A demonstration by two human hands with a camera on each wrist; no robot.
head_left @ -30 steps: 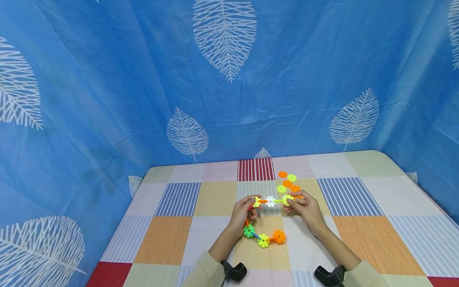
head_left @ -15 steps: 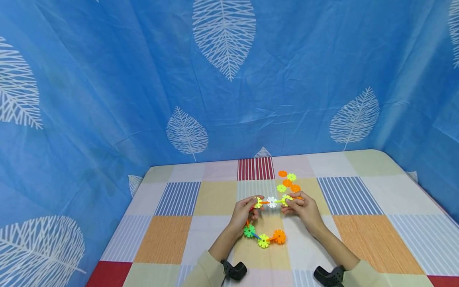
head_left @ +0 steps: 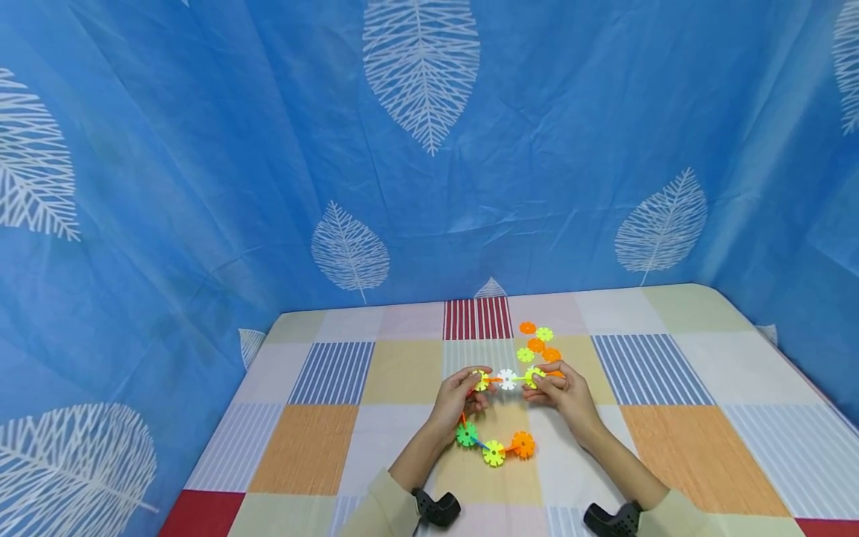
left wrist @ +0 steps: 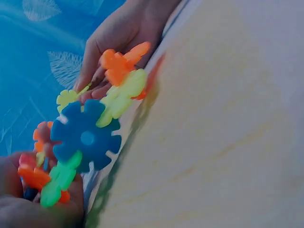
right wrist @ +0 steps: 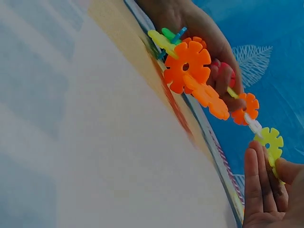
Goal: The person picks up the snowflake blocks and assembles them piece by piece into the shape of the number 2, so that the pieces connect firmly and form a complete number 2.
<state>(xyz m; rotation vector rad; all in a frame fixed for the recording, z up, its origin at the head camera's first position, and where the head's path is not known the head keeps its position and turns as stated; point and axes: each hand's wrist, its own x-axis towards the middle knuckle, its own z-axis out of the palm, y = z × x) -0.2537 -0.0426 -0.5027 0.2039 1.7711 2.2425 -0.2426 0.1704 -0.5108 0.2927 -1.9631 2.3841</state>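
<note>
So that the white disc [head_left: 507,380] between is braced, it seems, the left hand [head_left: 455,400] pinches the disc chain [head_left: 493,453] and the right hand [head_left: 570,400] its yellow disc [head_left: 533,376], above the surface [head_left: 396,434]; the left hand's exact contact is unclear.

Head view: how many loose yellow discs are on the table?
2, beyond the right hand, which may hide more: the farther yellow disc and the nearer yellow disc, beside orange discs.
</note>
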